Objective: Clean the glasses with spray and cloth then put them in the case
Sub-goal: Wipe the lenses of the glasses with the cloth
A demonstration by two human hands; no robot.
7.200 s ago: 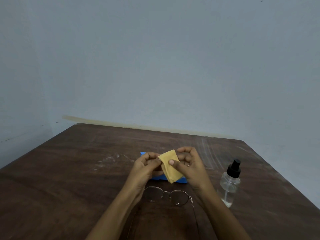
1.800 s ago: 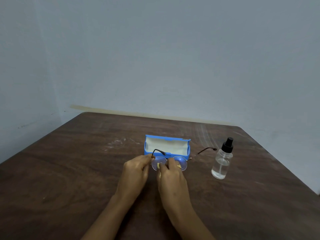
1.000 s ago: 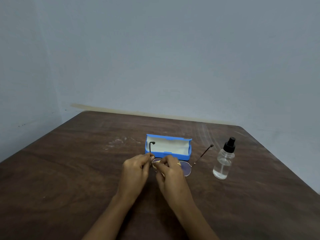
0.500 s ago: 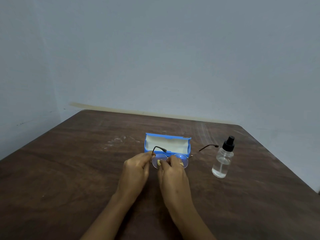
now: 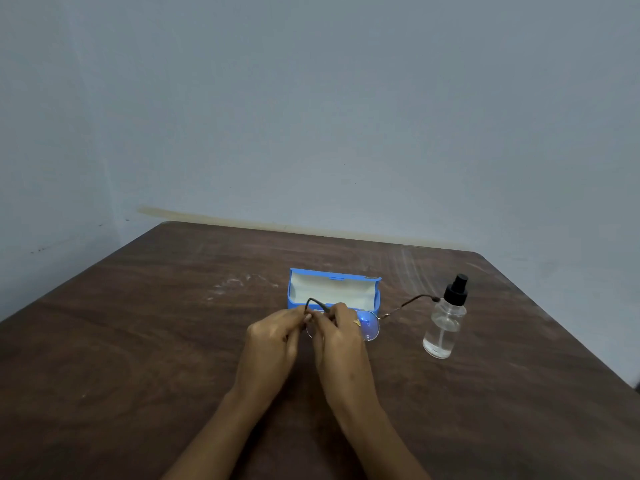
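Note:
Thin-framed round glasses (image 5: pixel 369 325) are held just in front of the open blue case (image 5: pixel 376 299), temples unfolded and pointing away from me. My left hand (image 5: pixel 273 336) pinches the frame at the left lens. My right hand (image 5: pixel 337 336) covers that lens with its fingers closed on it; the yellow cloth is hidden in the hand. The right lens shows clear, with a blue tint. The case's pale lining faces me and nothing lies in it.
A clear spray bottle (image 5: pixel 445 323) with a black nozzle stands upright to the right, close to the tip of the right temple. The brown wooden table (image 5: pixel 138 341) ends at a pale wall behind and drops off at the right edge.
The glasses have been rocking in my hands, the temples tipping up and back down. My right fingers have slid further over the left lens, and the bit of yellow cloth no longer shows.

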